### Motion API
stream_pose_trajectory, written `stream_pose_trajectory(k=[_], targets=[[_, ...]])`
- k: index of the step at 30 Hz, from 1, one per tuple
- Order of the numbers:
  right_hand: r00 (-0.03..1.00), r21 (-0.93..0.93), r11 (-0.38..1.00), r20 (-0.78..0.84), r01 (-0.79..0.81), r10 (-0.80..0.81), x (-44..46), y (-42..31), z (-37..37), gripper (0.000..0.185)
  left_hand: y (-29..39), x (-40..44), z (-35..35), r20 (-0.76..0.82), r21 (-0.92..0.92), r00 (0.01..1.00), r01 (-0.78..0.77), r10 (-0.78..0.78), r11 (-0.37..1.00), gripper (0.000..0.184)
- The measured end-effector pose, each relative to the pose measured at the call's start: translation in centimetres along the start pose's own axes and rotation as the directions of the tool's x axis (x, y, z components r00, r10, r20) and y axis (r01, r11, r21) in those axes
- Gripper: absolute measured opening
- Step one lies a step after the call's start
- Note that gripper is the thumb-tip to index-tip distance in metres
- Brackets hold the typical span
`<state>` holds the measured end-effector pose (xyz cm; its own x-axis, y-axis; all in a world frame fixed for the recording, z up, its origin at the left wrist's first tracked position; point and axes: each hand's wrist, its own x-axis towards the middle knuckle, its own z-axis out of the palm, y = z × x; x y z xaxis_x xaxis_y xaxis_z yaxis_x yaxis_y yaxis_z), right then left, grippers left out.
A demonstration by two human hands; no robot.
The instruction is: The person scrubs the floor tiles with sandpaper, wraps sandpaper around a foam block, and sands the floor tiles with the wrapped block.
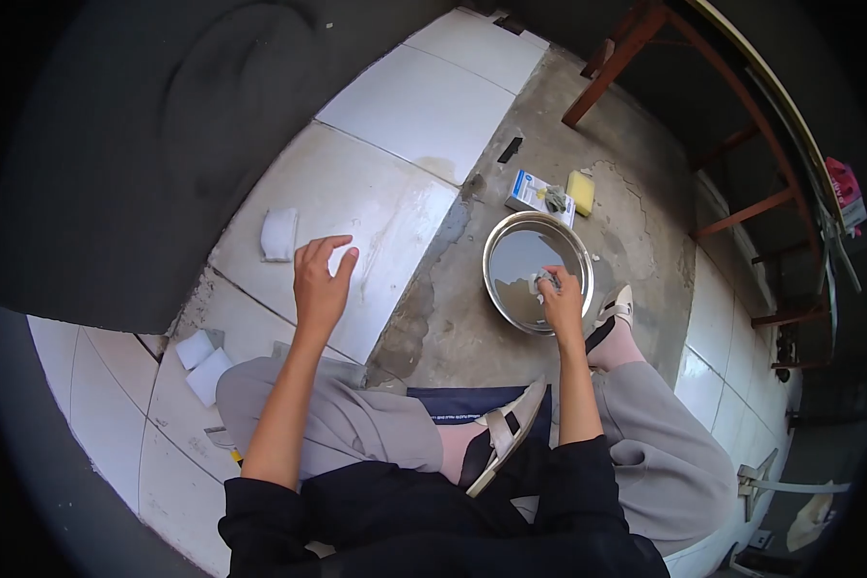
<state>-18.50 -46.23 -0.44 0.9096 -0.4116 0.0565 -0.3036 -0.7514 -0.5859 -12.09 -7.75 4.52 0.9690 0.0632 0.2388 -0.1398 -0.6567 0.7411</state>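
Note:
My left hand (320,287) hovers over a large white tile (409,217), its fingers apart and holding nothing. Close to its fingertips lies a small white pad-like block (279,234). My right hand (563,301) is over the near right part of a round metal basin (492,295) of cloudy water. Pinched in its fingers is a small crumpled grey-white piece (538,282); whether it is cloth or something else I cannot tell. Behind the basin are a white and blue box (525,196), a greyish-green crumpled scrap (555,199) on it, and a yellow sponge (580,192).
Two more white blocks (208,380) and a scraper-like tool with a yellow part (229,448) lie left of my knee. A small black piece (511,149) is on the concrete. A wooden-legged table (617,67) stands at right; a dark wall (164,173) borders the left.

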Motion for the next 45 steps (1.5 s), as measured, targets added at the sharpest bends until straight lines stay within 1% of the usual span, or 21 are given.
stream_pose_trajectory(k=[3,6,9,12,15,16,17,18,19,22,23,24,26,28,29,30,33,36,40,41,45], targets=[[0.993,-0.023,0.997,0.098,0.073,-0.07,0.2,-2.8,-0.8,0.036,-3.3,3.8,0.7,-0.019,0.063,0.999,0.047,-0.046,0.997,0.024],[0.978,-0.105,0.972,0.004,0.21,-0.21,0.8,-2.0,0.6,0.036,-5.2,6.3,1.3,-0.033,0.084,0.996,0.089,-0.087,0.992,0.024],[0.981,-0.147,0.978,0.146,0.147,-0.126,0.9,-2.7,0.4,0.036,-6.0,7.7,1.8,-0.065,0.052,0.991,0.124,-0.121,0.991,0.025],[0.982,-0.175,0.971,0.119,0.166,-0.147,0.9,-3.0,0.6,0.034,-7.2,7.8,2.7,-0.077,0.033,0.986,0.149,-0.146,0.988,0.025],[0.99,-0.139,0.983,0.092,0.122,-0.11,1.8,-2.8,0.1,0.03,-8.0,7.8,3.3,-0.055,0.038,0.987,0.154,-0.152,0.987,0.025],[0.991,0.175,0.983,0.128,-0.053,0.031,2.2,-3.3,0.0,0.028,-7.9,8.0,3.3,-0.052,0.032,0.986,0.16,-0.158,0.987,0.025],[0.967,0.46,0.856,0.203,-0.235,0.156,2.4,-3.8,-0.3,0.027,-7.8,8.1,3.3,-0.048,0.025,0.985,0.165,-0.163,0.986,0.025],[0.918,0.679,0.618,0.308,-0.395,0.248,2.7,-4.3,-0.6,0.026,-7.7,8.4,3.2,-0.049,0.01,0.984,0.175,-0.174,0.985,0.024],[0.892,0.727,0.516,0.368,-0.453,0.263,2.9,-6.2,-1.0,0.025,-7.6,8.8,3.1,-0.051,-0.006,0.982,0.184,-0.184,0.983,0.024],[0.852,0.795,0.304,0.496,-0.524,0.17,3.2,-9.3,-0.9,0.026,-8.1,9.5,3.5,-0.092,-0.052,0.979,0.177,-0.181,0.983,0.024],[0.846,0.806,0.258,0.519,-0.533,0.126,3.5,-10.7,-0.5,0.027,-8.3,9.6,3.6,-0.11,-0.064,0.978,0.169,-0.175,0.984,0.024],[0.849,0.791,0.321,0.517,-0.521,0.106,3.6,-11.8,0.2,0.028,-8.5,9.6,3.6,-0.106,-0.076,0.976,0.182,-0.19,0.98,0.024],[0.853,0.751,0.443,0.517,-0.49,0.067,3.9,-13.9,2.1,0.028,-8.5,9.6,3.5,-0.095,-0.102,0.971,0.212,-0.222,0.972,0.023],[0.869,0.638,0.657,0.493,-0.402,0.052,4.0,-15.9,5.0,0.03,-8.5,9.6,3.3,-0.076,-0.11,0.962,0.252,-0.261,0.961,0.023],[0.899,0.495,0.84,0.438,-0.222,-0.021,4.0,-15.8,6.9,0.034,-8.6,9.6,3.2,-0.064,-0.114,0.957,0.274,-0.282,0.955,0.022],[0.909,0.311,0.95,0.401,-0.02,-0.112,3.9,-15.7,8.7,0.037,-8.7,9.6,3.3,-0.061,-0.126,0.956,0.277,-0.286,0.953,0.022],[0.895,0.103,0.95,0.32,0.294,-0.311,2.2,-17.9,11.9,0.047,-9.0,9.7,3.6,-0.046,-0.146,0.954,0.288,-0.297,0.947,0.023],[0.802,0.09,0.852,0.298,0.516,-0.517,0.1,-17.0,14.5,0.055,-9.2,9.6,3.7,-0.016,-0.147,0.946,0.318,-0.324,0.937,0.024],[0.691,0.013,0.733,0.321,0.68,-0.648,0.5,-16.1,16.2,0.057,-9.4,9.8,3.6,0.021,-0.208,0.932,0.359,-0.363,0.91,0.024],[0.689,0.003,0.723,0.304,0.69,-0.658,1.9,-16.1,16.7,0.058,-9.3,9.9,3.4,0.018,-0.218,0.929,0.364,-0.37,0.905,0.023],[0.796,-0.076,0.796,0.157,0.6,-0.585,9.5,-16.9,18.9,0.046,-9.5,9.9,3.0,0.009,-0.253,0.93,0.359,-0.369,0.899,0.023]])
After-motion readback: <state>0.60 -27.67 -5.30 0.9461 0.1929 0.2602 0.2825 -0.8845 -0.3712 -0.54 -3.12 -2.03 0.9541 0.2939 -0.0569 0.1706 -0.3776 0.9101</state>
